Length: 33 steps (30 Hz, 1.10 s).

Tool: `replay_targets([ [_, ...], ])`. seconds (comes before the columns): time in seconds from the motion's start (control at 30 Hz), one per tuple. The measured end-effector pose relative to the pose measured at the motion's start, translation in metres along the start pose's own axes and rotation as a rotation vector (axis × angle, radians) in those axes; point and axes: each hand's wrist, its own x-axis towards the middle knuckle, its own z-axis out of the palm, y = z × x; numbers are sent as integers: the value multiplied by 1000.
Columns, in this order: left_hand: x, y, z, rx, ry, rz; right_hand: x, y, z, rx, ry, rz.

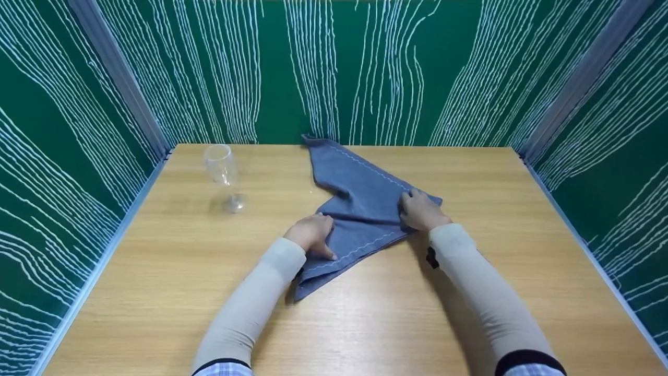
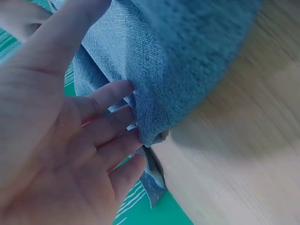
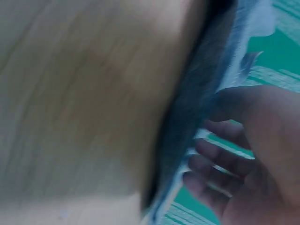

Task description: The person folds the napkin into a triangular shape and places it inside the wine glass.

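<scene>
A grey-blue cloth [image 1: 365,193] with white stitched lines lies bunched and folded in the middle of the wooden table. At its left side my left hand [image 1: 313,235] touches it, thumb spread away from the fingers. In the left wrist view the fingers [image 2: 115,140] are nearly straight, their tips against a fold of the cloth [image 2: 154,79]. My right hand [image 1: 421,210] rests on the cloth's right end. Seen from the right wrist, its loosely bent fingers [image 3: 215,173] lie along the cloth's edge [image 3: 192,103], and that picture is blurred.
A clear stemmed glass [image 1: 222,167] stands upright at the back left of the wooden table [image 1: 156,292]. Green walls [image 1: 454,42] with white wavy lines rise at the back and both sides. The cloth's far corner reaches the back edge.
</scene>
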Motion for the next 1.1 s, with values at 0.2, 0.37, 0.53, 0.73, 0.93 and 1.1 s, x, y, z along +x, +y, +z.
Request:
replay_targets([
  [0.2, 2, 5, -4, -50, -37, -34, 8, 10, 5, 53, -122, 25],
  [0.37, 3, 6, -4, -52, -45, -38, 7, 9, 3, 76, -178, 37],
  [0.53, 5, 5, -6, -69, -68, -39, 6, 10, 2, 90, -198, 47],
  [0.73, 4, 1, -8, -103, -84, -34, 1, 10, -2, 92, -222, 79],
  [0.93, 3, -1, -8, -130, -97, -42, -5, 8, -6, 60, -236, 76],
  [1.1, 2, 0, -10, -144, -127, -77, -10, 5, -8, 45, -227, 67],
])
